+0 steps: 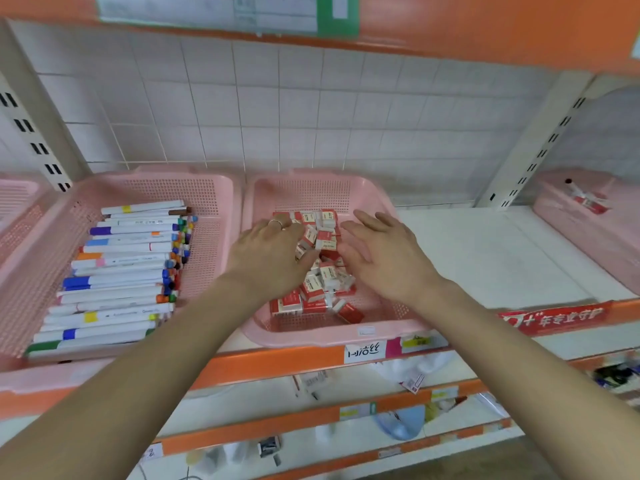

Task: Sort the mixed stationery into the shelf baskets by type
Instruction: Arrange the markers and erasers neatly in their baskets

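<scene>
A pink basket in the middle of the shelf holds a pile of small red-and-white erasers. My left hand, with a ring on one finger, lies over the left side of the pile, its fingers bent down onto the erasers. My right hand hovers over the pile's right side with its fingers spread and relaxed. To the left, a larger pink basket holds several white markers with coloured caps, laid in rows.
A third pink basket with a red item in it sits at the far right, another at the far left edge. The white shelf surface lies between. Lower orange-edged shelves hold scattered small items.
</scene>
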{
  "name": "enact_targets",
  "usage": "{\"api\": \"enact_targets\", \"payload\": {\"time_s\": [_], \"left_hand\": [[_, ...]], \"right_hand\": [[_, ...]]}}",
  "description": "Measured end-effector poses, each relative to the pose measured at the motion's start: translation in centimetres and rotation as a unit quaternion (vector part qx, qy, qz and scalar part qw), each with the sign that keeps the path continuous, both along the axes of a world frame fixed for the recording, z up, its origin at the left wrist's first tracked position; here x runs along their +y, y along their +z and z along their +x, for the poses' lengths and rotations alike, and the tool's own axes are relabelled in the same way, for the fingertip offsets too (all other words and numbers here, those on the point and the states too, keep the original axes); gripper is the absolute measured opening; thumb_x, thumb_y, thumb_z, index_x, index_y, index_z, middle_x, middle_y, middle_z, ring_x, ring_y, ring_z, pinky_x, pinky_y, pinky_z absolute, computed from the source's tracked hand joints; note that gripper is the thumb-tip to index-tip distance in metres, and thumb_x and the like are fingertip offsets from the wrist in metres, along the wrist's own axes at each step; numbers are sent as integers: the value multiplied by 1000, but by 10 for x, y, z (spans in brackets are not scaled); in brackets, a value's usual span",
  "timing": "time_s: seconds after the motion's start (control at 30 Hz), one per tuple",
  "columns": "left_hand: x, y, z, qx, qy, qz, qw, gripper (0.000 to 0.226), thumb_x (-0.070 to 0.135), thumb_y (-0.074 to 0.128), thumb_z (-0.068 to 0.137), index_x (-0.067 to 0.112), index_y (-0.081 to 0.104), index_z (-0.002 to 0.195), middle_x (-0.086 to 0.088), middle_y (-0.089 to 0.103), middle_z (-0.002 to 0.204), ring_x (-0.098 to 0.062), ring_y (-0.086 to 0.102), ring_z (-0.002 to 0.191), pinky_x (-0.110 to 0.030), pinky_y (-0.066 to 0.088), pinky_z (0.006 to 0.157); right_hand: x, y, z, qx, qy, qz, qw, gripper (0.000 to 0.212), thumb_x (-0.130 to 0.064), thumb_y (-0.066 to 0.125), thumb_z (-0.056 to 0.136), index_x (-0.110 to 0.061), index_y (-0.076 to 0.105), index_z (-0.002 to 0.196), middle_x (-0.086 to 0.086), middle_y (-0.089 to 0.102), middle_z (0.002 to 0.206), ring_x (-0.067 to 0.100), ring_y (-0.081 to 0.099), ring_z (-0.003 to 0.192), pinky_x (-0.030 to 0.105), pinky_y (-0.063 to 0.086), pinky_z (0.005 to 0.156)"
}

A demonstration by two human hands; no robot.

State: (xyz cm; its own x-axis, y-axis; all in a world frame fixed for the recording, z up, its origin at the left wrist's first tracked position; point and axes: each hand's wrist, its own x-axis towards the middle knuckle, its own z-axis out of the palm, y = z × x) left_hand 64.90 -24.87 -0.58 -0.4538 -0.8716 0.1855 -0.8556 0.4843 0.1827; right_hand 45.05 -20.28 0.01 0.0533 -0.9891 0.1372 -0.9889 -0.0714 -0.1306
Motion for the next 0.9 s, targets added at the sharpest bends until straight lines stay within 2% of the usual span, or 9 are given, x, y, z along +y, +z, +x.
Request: {"api": "enact_targets", "payload": {"time_s": [0.1,0.2,0.33,0.43,0.53,0.67,0.9], "left_hand": [[7,3,0,15,-10,-10,1000,45,47,40,100,23,54,136,-2,51,142,-27,51,126,-41,41,103],[19,11,-6,23,-26,-20,999,46,43,37,101,22,50,140,0,48,147,-29,48,129,-43,38,108],[40,20,-25,4,-34,-30,999,51,49,36,100,24,45,144,-2,38,155,-28,38,139,-44,32,112],[58,23,-51,-2,-26,-46,999,53,53,39,99,25,46,143,0,37,155,-27,36,140,-43,31,112],[79,24,-89,-31,-19,-54,998,55,56,39,98,27,44,145,0,36,157,-27,34,142,-41,25,113],[111,24,-158,-45,-34,-52,997,57,57,34,99,28,41,147,0,36,158,-27,33,143,-42,23,114],[157,18,-282,-37,-66,-44,996,62,60,27,98,27,33,150,1,34,158,-25,34,142,-42,24,115]], "right_hand": [[11,4,-2,-23,-22,-7,999,53,-53,39,98,-33,40,147,1,27,161,34,20,148,57,21,117],[22,9,-12,-9,-18,-8,1000,54,-55,35,96,-36,37,147,1,25,162,35,18,148,60,21,116],[39,12,-41,-17,-31,-12,999,56,-54,39,98,-36,32,150,-4,18,164,32,13,150,58,17,118],[56,17,-70,-29,-33,-30,999,54,-56,37,98,-37,34,149,-4,21,163,30,15,150,57,18,117],[81,21,-107,-50,-40,-33,997,54,-56,33,99,-36,36,149,-4,20,163,29,16,149,56,17,117],[121,20,-171,-55,-49,-15,997,55,-58,25,100,-38,30,151,-6,16,164,29,14,150,55,14,119],[186,23,-289,-66,-84,2,994,58,-57,26,101,-37,19,155,-5,11,165,26,11,151,55,15,119]]}}
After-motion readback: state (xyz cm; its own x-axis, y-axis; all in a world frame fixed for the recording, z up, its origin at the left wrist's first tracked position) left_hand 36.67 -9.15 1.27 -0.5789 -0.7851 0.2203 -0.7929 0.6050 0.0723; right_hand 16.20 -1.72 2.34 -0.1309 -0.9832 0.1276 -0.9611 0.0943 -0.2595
